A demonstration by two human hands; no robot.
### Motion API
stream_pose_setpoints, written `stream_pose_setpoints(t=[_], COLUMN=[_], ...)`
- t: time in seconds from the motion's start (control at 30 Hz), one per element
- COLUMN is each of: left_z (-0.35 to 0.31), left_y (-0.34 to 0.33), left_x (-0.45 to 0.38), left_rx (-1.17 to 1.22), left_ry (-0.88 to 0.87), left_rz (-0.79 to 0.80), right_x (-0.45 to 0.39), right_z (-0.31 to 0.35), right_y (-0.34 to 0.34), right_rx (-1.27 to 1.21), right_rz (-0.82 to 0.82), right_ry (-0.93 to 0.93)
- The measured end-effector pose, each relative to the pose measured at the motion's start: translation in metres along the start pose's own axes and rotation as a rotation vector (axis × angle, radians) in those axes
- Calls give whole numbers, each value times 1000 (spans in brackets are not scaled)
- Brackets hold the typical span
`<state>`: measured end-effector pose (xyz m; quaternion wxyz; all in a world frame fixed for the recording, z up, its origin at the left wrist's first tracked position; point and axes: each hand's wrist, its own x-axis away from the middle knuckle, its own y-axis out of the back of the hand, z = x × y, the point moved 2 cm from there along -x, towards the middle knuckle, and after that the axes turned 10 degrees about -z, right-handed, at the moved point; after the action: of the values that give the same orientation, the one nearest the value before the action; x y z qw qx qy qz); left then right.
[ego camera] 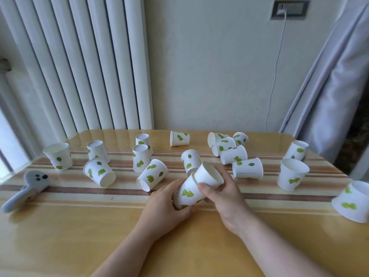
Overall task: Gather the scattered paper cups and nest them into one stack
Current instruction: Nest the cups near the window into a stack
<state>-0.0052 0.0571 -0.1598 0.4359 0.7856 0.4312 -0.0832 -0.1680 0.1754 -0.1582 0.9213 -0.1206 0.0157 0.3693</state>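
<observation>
Several white paper cups with green leaf prints lie scattered across the wooden table [79,226], some upright, some upside down, some on their sides. My left hand [165,204] grips one tilted cup [186,193] near the table's middle. My right hand [223,192] holds a second cup [208,174] whose base sits in the mouth of the first. Close behind them stands an upside-down cup [190,159]. A cup on its side [152,174] lies just left of my hands, another [247,167] just right.
A grey soft toy [24,188] lies at the table's left edge. A white radiator [83,62] and a wall stand behind the table, a curtain [335,76] hangs at the right. One upside-down cup [353,201] sits near the right edge.
</observation>
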Motion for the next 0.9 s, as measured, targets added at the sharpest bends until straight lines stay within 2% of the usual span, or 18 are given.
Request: stream_pose_setpoints(t=[0.17,0.27,0.43,0.57,0.7,0.8,0.9], left_z=[-1,-3,2,4,-5,0,15], left_y=[0,-1,-4,-5,5,19,29], left_x=[1,1,2,2,3,-11,-40], left_rx=[18,23,-44,-53,-58,-84,-289], left_ry=[9,40,90,135,84,217,370], left_rz=[4,50,56,-14,-261,-339,-285], right_x=[8,10,-10,-14,-18,-22,-25], right_z=[-4,0,23,13,3,2,1], right_y=[-5,-12,0,18,29,31,30], right_rx=[78,248,523,665,650,650,661], right_rz=[54,111,30,9,27,68,119], right_ry=[-86,9,155,165,107,102,94])
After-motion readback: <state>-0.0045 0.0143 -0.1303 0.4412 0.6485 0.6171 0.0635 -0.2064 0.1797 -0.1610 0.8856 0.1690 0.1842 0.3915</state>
